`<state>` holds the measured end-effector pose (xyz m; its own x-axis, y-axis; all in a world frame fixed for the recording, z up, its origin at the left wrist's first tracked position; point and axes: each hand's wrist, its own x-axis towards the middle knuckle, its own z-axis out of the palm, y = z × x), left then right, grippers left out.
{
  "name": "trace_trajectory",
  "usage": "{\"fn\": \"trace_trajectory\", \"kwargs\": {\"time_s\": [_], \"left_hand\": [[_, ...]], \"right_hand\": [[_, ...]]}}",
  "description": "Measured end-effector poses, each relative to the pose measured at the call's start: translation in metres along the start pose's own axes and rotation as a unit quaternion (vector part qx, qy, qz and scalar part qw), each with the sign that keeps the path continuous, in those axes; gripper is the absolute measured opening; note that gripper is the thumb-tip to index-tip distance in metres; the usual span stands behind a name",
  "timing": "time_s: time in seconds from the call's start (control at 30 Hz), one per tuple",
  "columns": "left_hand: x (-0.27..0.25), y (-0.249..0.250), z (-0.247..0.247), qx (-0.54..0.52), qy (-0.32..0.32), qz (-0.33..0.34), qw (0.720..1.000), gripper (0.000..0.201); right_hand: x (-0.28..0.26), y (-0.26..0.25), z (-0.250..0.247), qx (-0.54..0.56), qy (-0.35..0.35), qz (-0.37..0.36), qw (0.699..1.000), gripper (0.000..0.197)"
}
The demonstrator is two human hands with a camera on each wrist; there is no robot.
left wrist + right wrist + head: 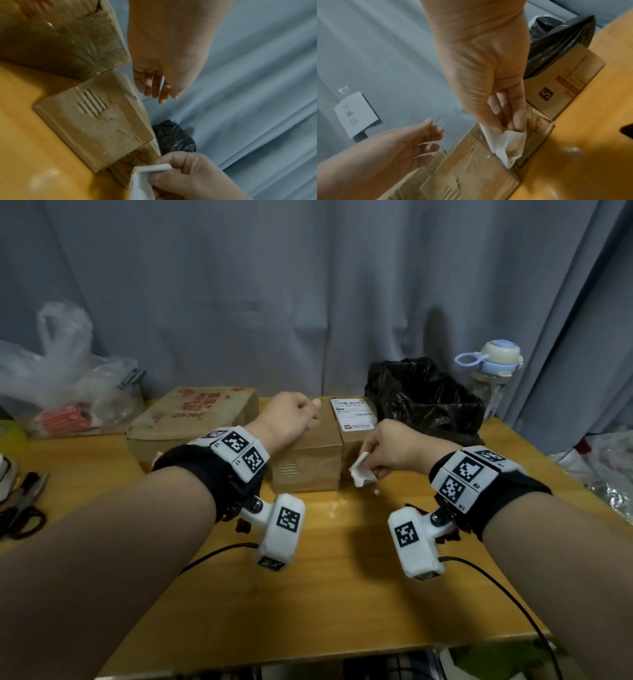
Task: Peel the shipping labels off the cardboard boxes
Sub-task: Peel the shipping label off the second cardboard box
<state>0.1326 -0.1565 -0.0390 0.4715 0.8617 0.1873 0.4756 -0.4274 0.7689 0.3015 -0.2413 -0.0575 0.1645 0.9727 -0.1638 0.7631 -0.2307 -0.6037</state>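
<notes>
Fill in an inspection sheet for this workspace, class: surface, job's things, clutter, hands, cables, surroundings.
Surface: yellow wooden table.
Job's things: three brown cardboard boxes; the rightmost box's white shipping label remains on; crumpled white peeled label.
Clutter: black plastic rubbish bag, blue-lidded clear bottle, scissors, clear plastic bags.
Hands: left hand over the middle box, holding nothing; right hand pinches the peeled label.
Cables: black wrist-camera leads.
Surroundings: grey curtain.
</notes>
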Motion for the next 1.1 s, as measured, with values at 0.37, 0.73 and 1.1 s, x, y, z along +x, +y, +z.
{"fn": "trace_trajectory", "kwargs": {"time_s": [0.37, 0.73, 1.1], "left_hand": [[-0.008, -0.01, -0.008, 0.134, 0.046, 0.041, 0.989, 0.025], [0.009, -0.03, -0.007, 0.389, -0.191, 0.019, 0.901, 0.053], [0.058, -0.029, -0.009, 0.45, -0.251, -0.036, 0.856, 0.06]], "right_hand": [[-0.024, -0.001, 0.014, -0.117, -0.008, 0.009, 0.993, 0.024], [0.043, -0.041, 0.012, -0.217, 0.057, -0.125, 0.967, 0.041], [0.078, -0.058, -0.016, -0.358, -0.177, -0.02, 0.917, 0.084]]}}
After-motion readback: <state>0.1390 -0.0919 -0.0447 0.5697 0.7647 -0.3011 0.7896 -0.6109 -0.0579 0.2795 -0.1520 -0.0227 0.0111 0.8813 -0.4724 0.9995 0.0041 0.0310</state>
